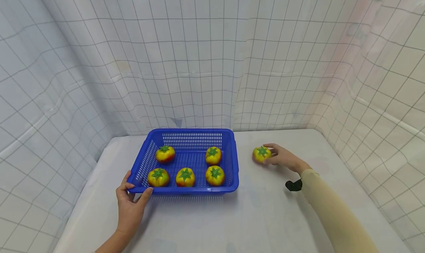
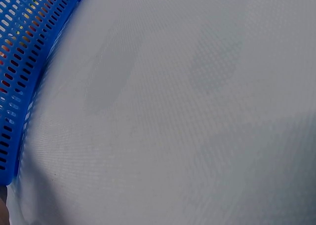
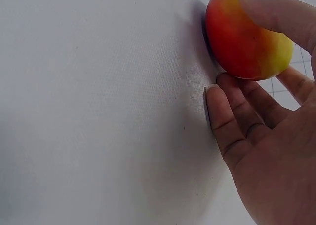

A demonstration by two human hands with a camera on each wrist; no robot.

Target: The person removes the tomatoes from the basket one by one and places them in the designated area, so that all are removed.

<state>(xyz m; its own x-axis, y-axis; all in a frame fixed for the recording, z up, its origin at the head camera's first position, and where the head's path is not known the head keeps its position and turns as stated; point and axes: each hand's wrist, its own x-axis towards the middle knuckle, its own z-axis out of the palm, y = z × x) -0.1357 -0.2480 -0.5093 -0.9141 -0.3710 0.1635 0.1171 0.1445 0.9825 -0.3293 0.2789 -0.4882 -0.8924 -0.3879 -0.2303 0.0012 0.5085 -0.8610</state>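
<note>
At the near left corner of a blue plastic basket (image 1: 199, 190), my left hand (image 1: 128, 212) grips the rim, thumb on the front edge and fingers at the left side. Several yellow-and-red tomatoes with green star-shaped tops, such as this front one (image 1: 185, 177), sit inside. Right of the basket, my right hand (image 1: 287, 159) holds another tomato (image 1: 261, 154) on the white table. The right wrist view shows its thumb over this tomato (image 3: 242, 42), with fingers curled about its far side and underside. Only the basket's slotted side (image 2: 34, 62) shows in the left wrist view.
A small black object (image 1: 293, 186) lies beside the right sleeve (image 1: 332, 208). White grid-patterned curtains (image 1: 212, 79) enclose the table (image 1: 212, 223) at the back and both sides.
</note>
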